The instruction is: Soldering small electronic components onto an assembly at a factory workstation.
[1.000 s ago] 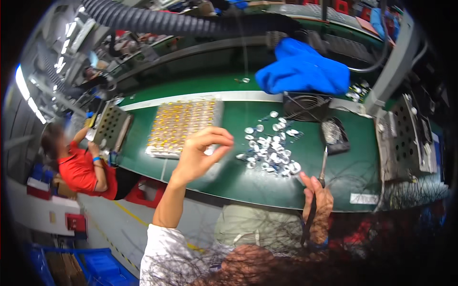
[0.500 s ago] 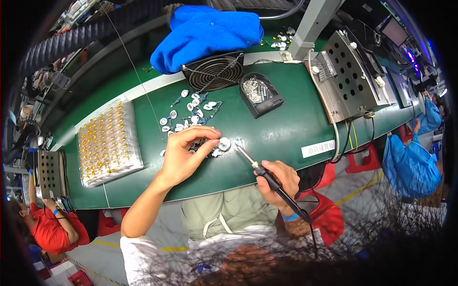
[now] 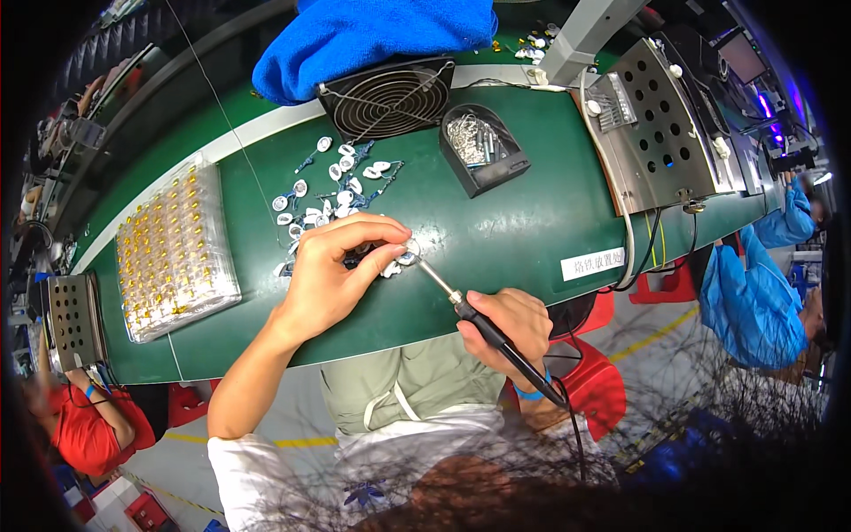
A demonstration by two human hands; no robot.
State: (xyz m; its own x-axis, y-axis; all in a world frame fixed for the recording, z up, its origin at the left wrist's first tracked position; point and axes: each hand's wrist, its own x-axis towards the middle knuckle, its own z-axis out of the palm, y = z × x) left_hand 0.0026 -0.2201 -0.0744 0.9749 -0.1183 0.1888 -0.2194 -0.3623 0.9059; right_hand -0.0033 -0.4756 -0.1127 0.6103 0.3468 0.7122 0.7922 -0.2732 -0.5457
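Between thumb and fingertips, my left hand (image 3: pixel 341 266) pinches a small round white part (image 3: pixel 409 253) just above the green bench (image 3: pixel 514 235). A black-handled soldering iron (image 3: pixel 493 335) is gripped in my right hand (image 3: pixel 511 330). Its metal tip points up and left and reaches the white part; whether it touches cannot be made out. Beyond and partly behind my left hand lies a loose pile of similar white parts with dark blue wires (image 3: pixel 344 182).
A clear tray with rows of gold-coloured pieces (image 3: pixel 177 244) lies at left. Behind the pile stand a black fan (image 3: pixel 387 102) under a blue cloth (image 3: pixel 372 40) and a black bin of metal pieces (image 3: pixel 483 151). A perforated metal box (image 3: pixel 651 133) stands right. Other people sit at both sides.
My right hand has brought the soldering iron's tip left, up to the white part in my left hand. My left hand keeps its pinch. The whole view has shifted slightly.
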